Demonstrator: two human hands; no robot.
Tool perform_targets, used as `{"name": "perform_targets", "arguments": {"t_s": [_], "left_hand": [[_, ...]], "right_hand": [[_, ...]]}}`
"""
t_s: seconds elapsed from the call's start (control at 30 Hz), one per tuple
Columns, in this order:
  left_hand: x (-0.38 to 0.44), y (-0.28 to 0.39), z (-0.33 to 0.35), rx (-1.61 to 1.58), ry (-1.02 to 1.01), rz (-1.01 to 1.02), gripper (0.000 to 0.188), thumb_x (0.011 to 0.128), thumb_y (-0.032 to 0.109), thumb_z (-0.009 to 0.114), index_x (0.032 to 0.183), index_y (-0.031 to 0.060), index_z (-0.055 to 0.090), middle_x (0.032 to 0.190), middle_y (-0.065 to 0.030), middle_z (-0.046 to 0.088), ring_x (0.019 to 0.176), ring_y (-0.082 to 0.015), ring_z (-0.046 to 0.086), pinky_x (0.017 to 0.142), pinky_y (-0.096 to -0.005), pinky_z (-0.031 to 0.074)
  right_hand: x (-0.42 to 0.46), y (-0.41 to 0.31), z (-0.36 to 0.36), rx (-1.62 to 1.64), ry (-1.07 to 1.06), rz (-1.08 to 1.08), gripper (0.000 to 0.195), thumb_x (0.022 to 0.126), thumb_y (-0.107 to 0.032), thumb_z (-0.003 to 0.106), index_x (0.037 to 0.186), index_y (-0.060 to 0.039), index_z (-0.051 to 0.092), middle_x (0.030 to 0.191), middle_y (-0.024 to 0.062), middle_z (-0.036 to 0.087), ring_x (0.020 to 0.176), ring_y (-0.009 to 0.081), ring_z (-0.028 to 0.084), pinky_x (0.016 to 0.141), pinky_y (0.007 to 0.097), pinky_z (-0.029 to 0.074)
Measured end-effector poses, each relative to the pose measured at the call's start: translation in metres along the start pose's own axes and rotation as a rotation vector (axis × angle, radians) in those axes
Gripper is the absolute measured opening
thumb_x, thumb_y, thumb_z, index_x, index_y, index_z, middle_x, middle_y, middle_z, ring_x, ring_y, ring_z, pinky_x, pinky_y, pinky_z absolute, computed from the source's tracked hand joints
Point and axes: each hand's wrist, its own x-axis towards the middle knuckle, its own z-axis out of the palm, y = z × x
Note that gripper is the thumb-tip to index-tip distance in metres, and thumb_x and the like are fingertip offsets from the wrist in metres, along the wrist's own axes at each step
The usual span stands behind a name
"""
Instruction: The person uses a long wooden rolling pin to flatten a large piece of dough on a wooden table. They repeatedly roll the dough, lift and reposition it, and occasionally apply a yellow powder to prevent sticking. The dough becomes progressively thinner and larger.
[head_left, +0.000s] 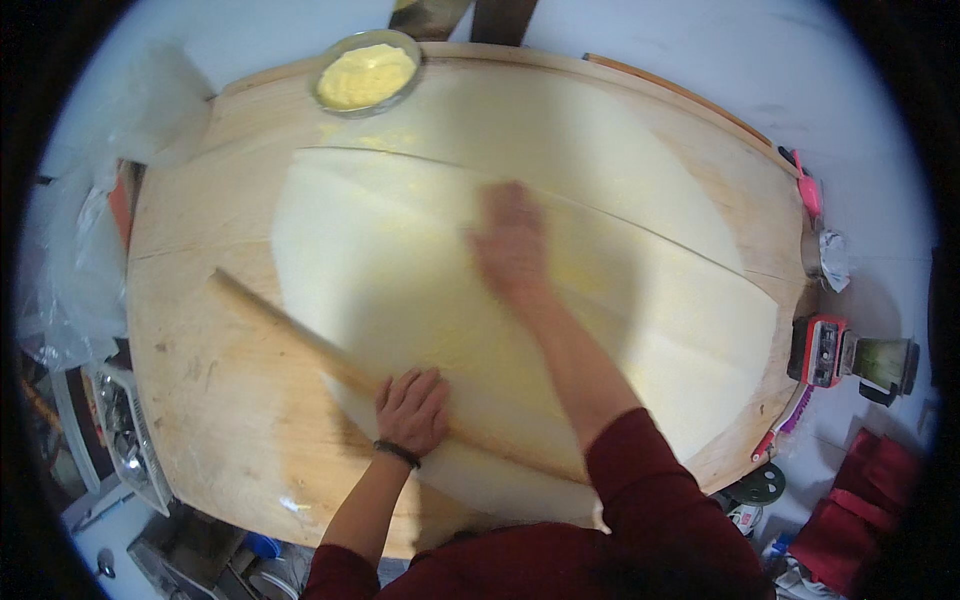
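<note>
A very large, thin sheet of rolled dough (352, 262) covers much of a wooden board (202, 315), with a fold edge running across its upper part. Yellow powder, possibly flour, is dusted in patches over it. A long wooden rolling pin (300, 330) lies slantwise across the dough's near side. My left hand (414, 412), a dark band at its wrist, rests over the pin and holds it, fingers draped across the far side. My right hand (514, 240) is blurred by motion above the middle of the sheet, palm down, with nothing visible in it.
A metal bowl (367, 75) of yellow powder stands at the board's far edge. Beyond the right edge are a red blender (825, 351), a red-handled brush (780, 427) and a pink scoop (808, 191). Plastic bags (82, 262) and a white basket (131, 435) flank the left edge.
</note>
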Motion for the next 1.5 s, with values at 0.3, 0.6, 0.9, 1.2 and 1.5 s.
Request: {"name": "perform_targets", "arguments": {"t_s": [0.3, 0.6, 0.9, 1.2, 1.5], "left_hand": [[-0.020, -0.005, -0.004, 0.084, -0.100, 0.001, 0.046, 0.097, 0.043, 0.038, 0.120, 0.0161, 0.066, 0.135, -0.0089, 0.056, 0.128, -0.0304, 0.048, 0.111, -0.0539, 0.023], [-0.073, -0.013, -0.010, 0.129, -0.117, 0.004, 0.050, 0.098, 0.047, 0.037, 0.130, 0.0147, 0.058, 0.146, -0.0152, 0.044, 0.136, -0.0397, 0.035, 0.113, -0.0592, 0.017], [-0.088, -0.012, -0.003, 0.128, -0.113, -0.056, 0.050, 0.086, 0.048, 0.057, 0.128, 0.0222, 0.058, 0.146, -0.0098, 0.041, 0.137, -0.0375, 0.032, 0.111, -0.0602, 0.020], [-0.081, -0.003, -0.006, 0.037, -0.088, -0.071, 0.049, 0.081, 0.046, 0.065, 0.125, 0.0269, 0.060, 0.143, -0.0019, 0.044, 0.136, -0.0264, 0.035, 0.110, -0.0556, 0.025], [-0.093, -0.011, 0.002, -0.011, -0.051, -0.087, 0.047, 0.082, 0.045, 0.065, 0.123, 0.0229, 0.059, 0.140, -0.0048, 0.045, 0.135, -0.0305, 0.035, 0.112, -0.0557, 0.020]], "right_hand": [[-0.013, 0.085, -0.031, 0.004, -0.109, -0.113, 0.060, 0.089, -0.041, 0.058, 0.141, -0.0124, 0.047, 0.153, 0.0115, 0.037, 0.146, 0.0299, 0.027, 0.115, 0.0546, 0.022], [-0.359, 0.401, -0.144, -0.485, 0.210, 0.968, 0.059, 0.102, -0.041, 0.039, 0.150, -0.0072, 0.033, 0.154, 0.0178, 0.034, 0.143, 0.0358, 0.028, 0.115, 0.0502, 0.025], [-0.228, 0.038, -0.063, -0.108, -0.284, 0.203, 0.078, 0.082, -0.033, 0.065, 0.150, -0.0099, 0.034, 0.159, 0.0173, 0.023, 0.148, 0.0338, 0.019, 0.118, 0.0550, 0.011], [0.035, -0.159, 0.043, 0.114, -0.089, -0.449, 0.058, 0.091, -0.039, 0.056, 0.143, -0.0154, 0.043, 0.154, 0.0107, 0.034, 0.144, 0.0300, 0.026, 0.116, 0.0555, 0.021], [-0.157, -0.096, -0.013, 0.028, -0.350, -0.097, 0.060, 0.089, -0.034, 0.058, 0.146, -0.0221, 0.043, 0.157, 0.0094, 0.031, 0.147, 0.0303, 0.024, 0.118, 0.0556, 0.013]]}}
